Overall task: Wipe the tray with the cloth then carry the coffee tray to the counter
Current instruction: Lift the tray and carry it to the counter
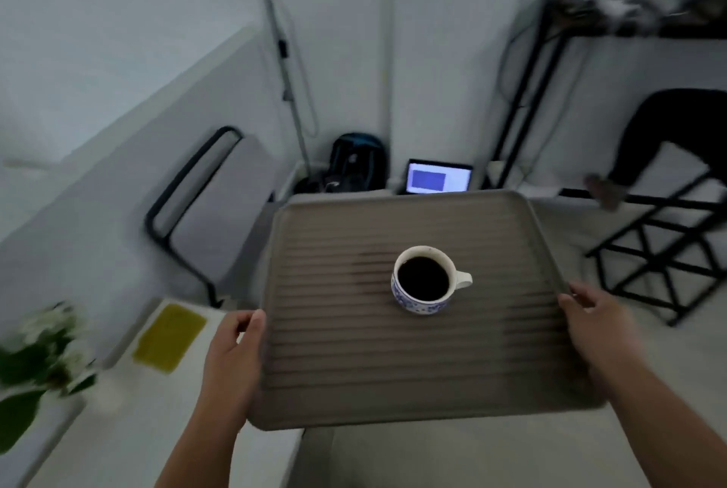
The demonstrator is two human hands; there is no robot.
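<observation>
A grey ribbed tray [338,361] is lifted in the air in front of me, held level. My left hand [236,353] grips its left edge and my right hand [598,330] grips its right edge, thumbs over the rim. A white cup with a blue pattern [427,283], full of dark coffee, stands upright near the tray's middle, handle pointing right. A yellow-green cloth [170,338] lies flat on the white table [118,428] at the lower left, apart from the tray.
A plant with white flowers [43,346] stands at the table's left. A folding chair [204,208] leans by the wall. A backpack [356,160] and a lit laptop [438,177] sit on the floor ahead. A black rack [661,251] and a person's leg [661,141] are at right.
</observation>
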